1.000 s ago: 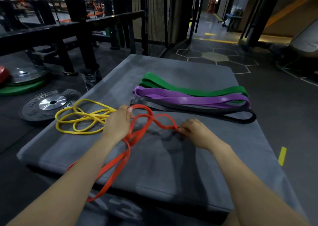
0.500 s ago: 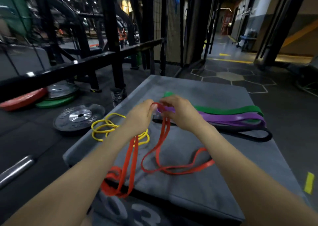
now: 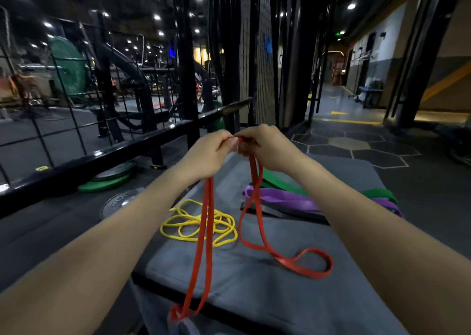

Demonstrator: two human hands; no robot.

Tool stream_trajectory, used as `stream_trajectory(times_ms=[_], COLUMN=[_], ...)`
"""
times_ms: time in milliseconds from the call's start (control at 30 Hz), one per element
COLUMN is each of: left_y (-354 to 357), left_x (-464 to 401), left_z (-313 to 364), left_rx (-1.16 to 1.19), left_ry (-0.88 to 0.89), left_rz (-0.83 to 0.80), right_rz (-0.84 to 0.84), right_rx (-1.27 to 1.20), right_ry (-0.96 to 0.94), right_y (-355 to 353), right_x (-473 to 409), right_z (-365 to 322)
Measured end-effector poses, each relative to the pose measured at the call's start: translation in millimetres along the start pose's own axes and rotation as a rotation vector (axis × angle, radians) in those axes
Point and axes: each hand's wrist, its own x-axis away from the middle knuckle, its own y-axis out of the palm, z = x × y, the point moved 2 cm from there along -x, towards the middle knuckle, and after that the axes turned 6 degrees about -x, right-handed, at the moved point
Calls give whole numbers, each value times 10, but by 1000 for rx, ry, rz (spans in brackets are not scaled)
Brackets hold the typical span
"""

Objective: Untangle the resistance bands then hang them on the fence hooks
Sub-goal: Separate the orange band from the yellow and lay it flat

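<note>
1. Nearest the camera, at the front edge of the grey mat (image 3: pixel 293 306), the low end of the red band (image 3: pixel 204 248) hangs over the lip in a small bunched twist, so some tangle looks left there.
2. Further up, two red strands run side by side from that twist to the left hand (image 3: pixel 207 156), whose fingers are curled round them.
3. Beside it, the right hand (image 3: pixel 265 147) pinches the top of the same band, thumb and fingers pressed together; the two hands touch at the knuckles, raised above the mat. From the right hand another red loop drops to the mat and ends in a flat curl at the right.
4. Under the left strands lies the yellow band (image 3: pixel 201 222), a loose knot of coils on the mat, untouched and, by my reading, not yet sorted.
5. Behind those, the black band (image 3: pixel 288 213), purple band (image 3: pixel 288 199) and green band (image 3: pixel 277 180) lie flat and roughly parallel, apparently free of tangles.
6. Farthest off stands the wire fence (image 3: pixel 46 110); I cannot make out its hooks, and no band hangs on it.
7. Judged so, the task is early: the red band is mid-untangling, the yellow one is waiting, and all the hanging is still to do.
</note>
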Motion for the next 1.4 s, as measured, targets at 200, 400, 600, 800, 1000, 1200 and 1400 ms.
stream_trajectory(times_ms=[200,400,600,800,1000,1200,1400], left_y=[-475,-981,-1258,-1311,-1245,-979,-586], left_x=[-179,-353,-556,-577,-541,-463,-540], left_z=[126,333,535,577,506,523,529], left_rx=[359,469,531,587,565,464,607], left_ry=[-94,-81,-75,-107,-135,-73,-137], left_rz=[3,110,158,136,32,-40,51], right_rz=[95,127,190,249,288,354,367], right_rx=[15,24,44,172,293,245,240], right_ry=[-22,-54,-49,-54,-73,-69,-78], right_y=[-503,-957,-1130,-1246,-1114,-1104,-1057], right_x=[-190,-376,-529,-643,-721,-731,-689], right_z=[-229,-535,-730,-881,-841,-831,-707])
